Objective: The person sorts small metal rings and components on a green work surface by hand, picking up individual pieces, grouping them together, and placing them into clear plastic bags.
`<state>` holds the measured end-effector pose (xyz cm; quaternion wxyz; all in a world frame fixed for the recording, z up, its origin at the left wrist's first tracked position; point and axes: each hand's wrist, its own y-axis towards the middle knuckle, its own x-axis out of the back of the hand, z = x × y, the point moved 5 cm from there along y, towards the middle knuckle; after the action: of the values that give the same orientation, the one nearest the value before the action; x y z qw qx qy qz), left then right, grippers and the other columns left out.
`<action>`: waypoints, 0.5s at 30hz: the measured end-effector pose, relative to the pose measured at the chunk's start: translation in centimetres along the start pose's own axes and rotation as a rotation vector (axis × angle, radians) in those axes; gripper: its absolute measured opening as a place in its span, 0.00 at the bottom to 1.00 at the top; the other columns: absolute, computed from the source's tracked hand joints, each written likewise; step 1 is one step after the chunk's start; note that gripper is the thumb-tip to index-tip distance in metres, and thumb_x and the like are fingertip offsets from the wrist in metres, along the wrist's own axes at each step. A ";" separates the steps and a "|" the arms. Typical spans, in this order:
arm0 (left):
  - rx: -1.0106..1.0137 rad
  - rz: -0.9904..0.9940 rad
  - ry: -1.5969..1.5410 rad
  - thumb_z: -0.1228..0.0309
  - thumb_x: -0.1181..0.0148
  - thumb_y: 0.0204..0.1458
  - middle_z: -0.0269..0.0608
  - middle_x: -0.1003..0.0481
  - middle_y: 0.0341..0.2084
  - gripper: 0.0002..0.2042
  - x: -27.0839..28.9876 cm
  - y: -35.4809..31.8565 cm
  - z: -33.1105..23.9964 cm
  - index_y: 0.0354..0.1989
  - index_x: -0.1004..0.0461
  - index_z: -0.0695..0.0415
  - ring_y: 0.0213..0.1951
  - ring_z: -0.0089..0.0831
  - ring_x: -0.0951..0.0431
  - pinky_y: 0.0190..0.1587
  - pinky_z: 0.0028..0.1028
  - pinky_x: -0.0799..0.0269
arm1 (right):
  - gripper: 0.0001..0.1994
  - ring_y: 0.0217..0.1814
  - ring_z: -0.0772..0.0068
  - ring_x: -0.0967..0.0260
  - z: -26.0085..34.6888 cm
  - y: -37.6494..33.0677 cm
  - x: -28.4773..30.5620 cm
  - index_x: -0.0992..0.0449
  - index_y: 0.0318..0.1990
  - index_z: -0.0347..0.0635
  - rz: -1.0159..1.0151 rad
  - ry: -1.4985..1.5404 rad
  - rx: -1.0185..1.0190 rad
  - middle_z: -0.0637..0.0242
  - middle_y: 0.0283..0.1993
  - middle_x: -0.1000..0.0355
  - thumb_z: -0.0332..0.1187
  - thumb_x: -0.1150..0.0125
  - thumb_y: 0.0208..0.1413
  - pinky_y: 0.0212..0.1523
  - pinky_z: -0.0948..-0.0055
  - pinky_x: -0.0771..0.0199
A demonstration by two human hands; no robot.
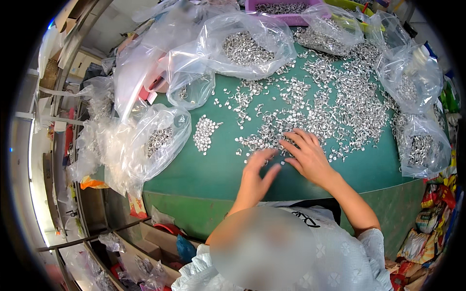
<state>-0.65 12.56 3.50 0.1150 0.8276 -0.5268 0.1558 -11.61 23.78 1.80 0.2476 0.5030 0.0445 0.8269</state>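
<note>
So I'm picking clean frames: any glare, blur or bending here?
Head view: the green table edge bows near the rim, corners go black; clear bags catch white glare; a blurred patch sits at the bottom; both hands and the metal pieces stay sharp.

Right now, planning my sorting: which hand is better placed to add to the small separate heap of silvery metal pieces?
Left hand: it lies nearer the small heap; the right hand rests on the main scatter.

Small shiny silver metal rings (335, 104) glint against the matt, smooth green tabletop (213, 169); thin, glossy, crinkled clear plastic bags (150, 140) hold more of them, a smooth purple plastic tray (291, 18) sits at the far edge, and plain brown cardboard boxes (145, 242) stand below
</note>
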 end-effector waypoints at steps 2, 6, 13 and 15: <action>-0.116 0.504 -0.377 0.68 0.37 0.47 0.47 0.28 0.44 0.19 1.9 -1.6 -5.6 0.47 0.30 0.63 0.44 0.40 0.28 0.47 0.34 0.33 | 0.20 0.59 0.57 0.42 -0.3 0.1 -0.9 0.30 0.50 0.43 0.018 -0.098 0.024 0.61 0.52 0.36 0.31 0.37 0.47 0.57 0.55 0.44; -0.907 1.082 -0.583 0.68 0.46 0.56 0.65 0.29 0.46 0.15 8.2 -7.8 -13.2 0.47 0.30 0.66 0.45 0.54 0.26 0.46 0.49 0.33 | 0.13 0.54 0.60 0.37 -1.4 -1.3 -0.8 0.29 0.42 0.42 -0.052 -0.127 -0.005 0.63 0.46 0.34 0.27 0.39 0.47 0.57 0.55 0.44; -1.327 1.111 -0.370 0.73 0.51 0.50 0.41 0.28 0.27 0.06 14.8 -15.3 -19.1 0.28 0.27 0.59 0.28 0.30 0.28 0.28 0.26 0.35 | 0.10 0.52 0.58 0.37 -3.3 -3.1 2.0 0.28 0.37 0.40 -0.291 -0.224 -0.152 0.61 0.44 0.33 0.21 0.42 0.44 0.53 0.60 0.41; -1.539 1.118 -0.474 0.74 0.49 0.49 0.41 0.27 0.29 0.05 17.0 -18.6 -19.0 0.31 0.27 0.57 0.30 0.30 0.27 0.32 0.28 0.34 | 0.12 0.52 0.58 0.37 -1.4 -1.3 1.6 0.27 0.40 0.39 -0.271 -0.165 -0.105 0.61 0.45 0.33 0.25 0.39 0.45 0.53 0.61 0.42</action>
<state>20.37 12.86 27.06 0.4242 0.1675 -0.8101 -0.3685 -12.89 25.91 1.96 0.3857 0.5450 0.0483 0.7429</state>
